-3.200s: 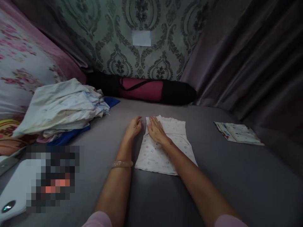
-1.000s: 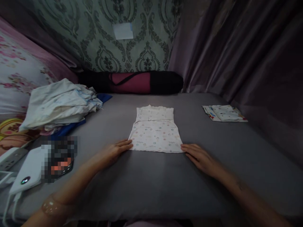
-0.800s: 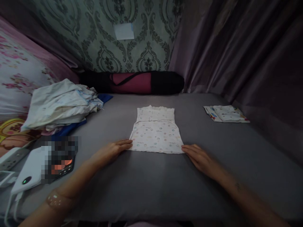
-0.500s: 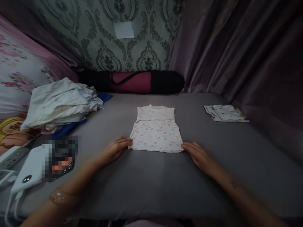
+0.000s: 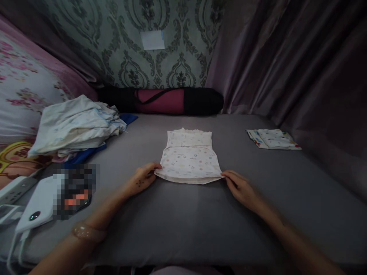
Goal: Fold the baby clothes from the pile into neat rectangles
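A home bedroom: floral pillow (image 5: 20,95), damask wallpaper (image 5: 172,46), curtain (image 5: 286,68) (purple), laundry pile (image 5: 77,124).

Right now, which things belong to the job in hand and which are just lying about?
In hand: printed garment, its near corners pinched by left hand and right hand.
Lying about: clothes pile, folded cloth, power bank, rolled bag.

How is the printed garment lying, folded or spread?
Folded: the garment lies as a narrow rectangle, left hand and right hand pinching its near corners.
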`<state>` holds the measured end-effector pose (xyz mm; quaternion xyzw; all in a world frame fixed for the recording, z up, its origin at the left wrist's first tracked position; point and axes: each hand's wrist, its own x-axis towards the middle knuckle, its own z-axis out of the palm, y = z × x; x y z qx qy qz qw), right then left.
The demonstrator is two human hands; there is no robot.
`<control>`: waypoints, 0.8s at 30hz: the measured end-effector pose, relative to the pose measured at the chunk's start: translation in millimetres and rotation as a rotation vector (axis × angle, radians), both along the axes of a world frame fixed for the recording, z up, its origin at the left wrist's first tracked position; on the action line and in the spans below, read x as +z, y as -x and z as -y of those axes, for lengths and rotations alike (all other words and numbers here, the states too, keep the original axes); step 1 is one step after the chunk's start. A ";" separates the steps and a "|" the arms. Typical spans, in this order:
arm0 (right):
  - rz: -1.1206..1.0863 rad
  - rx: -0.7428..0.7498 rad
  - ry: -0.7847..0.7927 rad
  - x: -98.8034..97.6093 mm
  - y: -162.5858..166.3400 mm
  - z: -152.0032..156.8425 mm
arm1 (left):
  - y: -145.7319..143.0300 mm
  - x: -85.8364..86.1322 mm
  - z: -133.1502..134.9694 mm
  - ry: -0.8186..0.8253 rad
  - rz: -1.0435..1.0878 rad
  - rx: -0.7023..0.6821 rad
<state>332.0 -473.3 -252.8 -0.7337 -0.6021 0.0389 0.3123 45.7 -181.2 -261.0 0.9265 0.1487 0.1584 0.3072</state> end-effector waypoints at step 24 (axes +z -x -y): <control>0.420 -0.047 0.144 -5.0 -3.6 10.6 | 8.8 1.0 -2.6 -0.518 -0.089 -0.108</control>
